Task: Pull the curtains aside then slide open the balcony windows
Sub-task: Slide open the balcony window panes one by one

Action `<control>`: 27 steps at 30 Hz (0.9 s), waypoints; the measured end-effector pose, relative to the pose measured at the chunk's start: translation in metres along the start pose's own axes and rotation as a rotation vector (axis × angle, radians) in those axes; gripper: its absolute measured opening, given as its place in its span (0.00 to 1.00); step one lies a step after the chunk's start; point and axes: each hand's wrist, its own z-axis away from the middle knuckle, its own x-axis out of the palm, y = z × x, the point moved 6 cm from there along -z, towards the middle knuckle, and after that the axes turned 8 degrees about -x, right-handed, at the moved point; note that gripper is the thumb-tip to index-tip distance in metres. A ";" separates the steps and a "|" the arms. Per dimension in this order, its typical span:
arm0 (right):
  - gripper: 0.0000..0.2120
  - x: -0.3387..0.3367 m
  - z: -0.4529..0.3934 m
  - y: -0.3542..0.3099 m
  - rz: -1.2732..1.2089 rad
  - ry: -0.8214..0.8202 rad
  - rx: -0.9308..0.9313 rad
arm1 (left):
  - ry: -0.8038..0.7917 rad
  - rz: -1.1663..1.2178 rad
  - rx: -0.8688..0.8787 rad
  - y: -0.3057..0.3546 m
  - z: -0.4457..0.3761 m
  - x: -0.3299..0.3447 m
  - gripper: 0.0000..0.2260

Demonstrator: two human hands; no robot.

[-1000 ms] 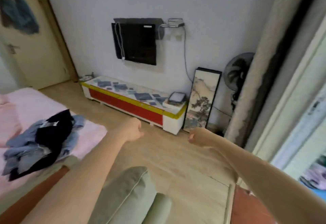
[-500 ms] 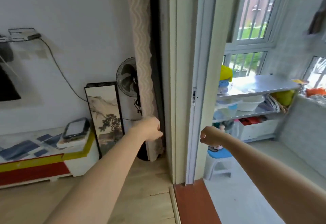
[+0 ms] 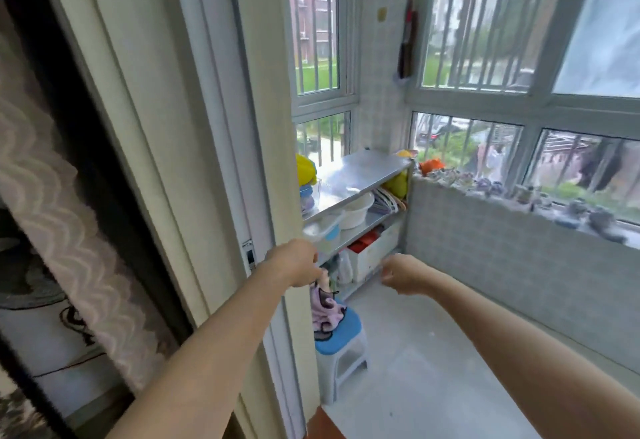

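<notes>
- The cream-white sliding balcony door frame (image 3: 194,148) runs tall and upright, its long axis vertical, leaning slightly in this wide view; it serves as the landmark. Its panel appears pushed to the left, leaving the way onto the balcony open to its right.
- The beige wave-patterned curtain (image 3: 59,217) hangs bunched to the left of that frame, long axis vertical too, so the curtain step looks done.
- The barred white balcony windows (image 3: 485,33) stand beyond and to the right of the frame, above a tiled sill; I judge them the step now in hand, and whether they are shut I cannot tell.
- The next move calls for stepping past the frame, finding a sash edge and pushing it sideways along its track.
- The left hand (image 3: 294,265) hovers just right of the frame's small metal latch (image 3: 248,252), fingers curled in loosely, holding nothing.
- The right hand (image 3: 403,274) hangs further right of the frame, fingers likewise curled in, empty.
</notes>
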 end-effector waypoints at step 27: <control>0.13 -0.231 -0.192 0.413 -0.245 0.281 0.394 | -0.035 -0.128 0.553 0.403 -0.430 -0.084 0.14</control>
